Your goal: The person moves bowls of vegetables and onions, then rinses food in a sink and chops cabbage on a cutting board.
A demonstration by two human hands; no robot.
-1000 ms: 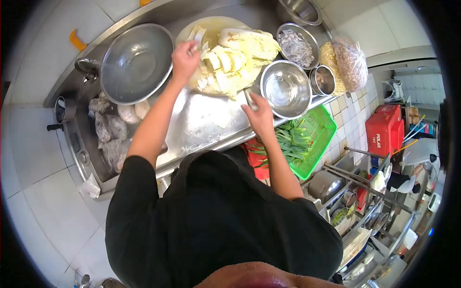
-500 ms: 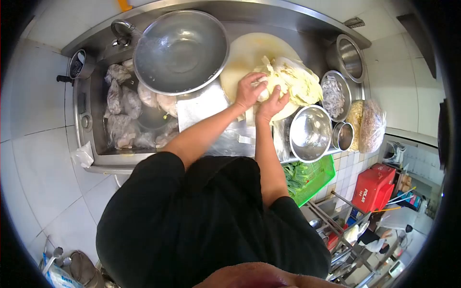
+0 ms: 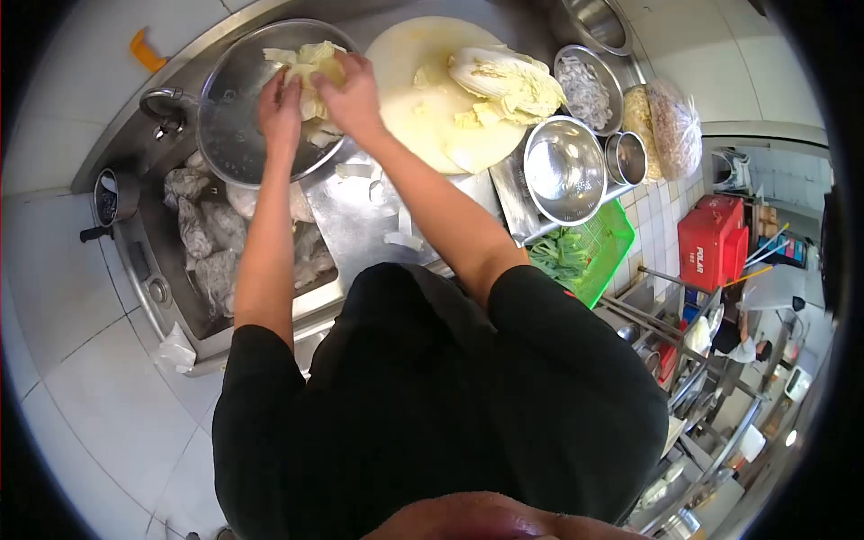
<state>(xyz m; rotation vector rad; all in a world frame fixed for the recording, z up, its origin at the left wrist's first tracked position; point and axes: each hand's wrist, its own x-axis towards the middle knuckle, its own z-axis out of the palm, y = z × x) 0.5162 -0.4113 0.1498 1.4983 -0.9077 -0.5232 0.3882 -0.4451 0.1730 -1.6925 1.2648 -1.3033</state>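
Both hands are over a large metal bowl (image 3: 229, 135) at the upper left. My left hand (image 3: 280, 106) and my right hand (image 3: 349, 95) are closed round pale yellow cabbage leaves (image 3: 310, 61) from either side. More leaf pieces show beneath them in the bowl. To the right, the rest of the napa cabbage (image 3: 508, 81) lies on a round cutting board (image 3: 405, 108), with small leaf scraps beside it.
Plastic-bagged items (image 3: 202, 225) lie in the sink below the bowl, near a faucet (image 3: 164, 112). Right of the board stand a colander (image 3: 565, 171), a small metal pot (image 3: 625, 157) and a bowl of greyish pieces (image 3: 585, 94). A green basket (image 3: 612, 243) holds leafy greens.
My hands have moved left from the cutting board to over the large bowl, carrying cabbage leaves. The rest of the cabbage stays on the board. The view has shifted.
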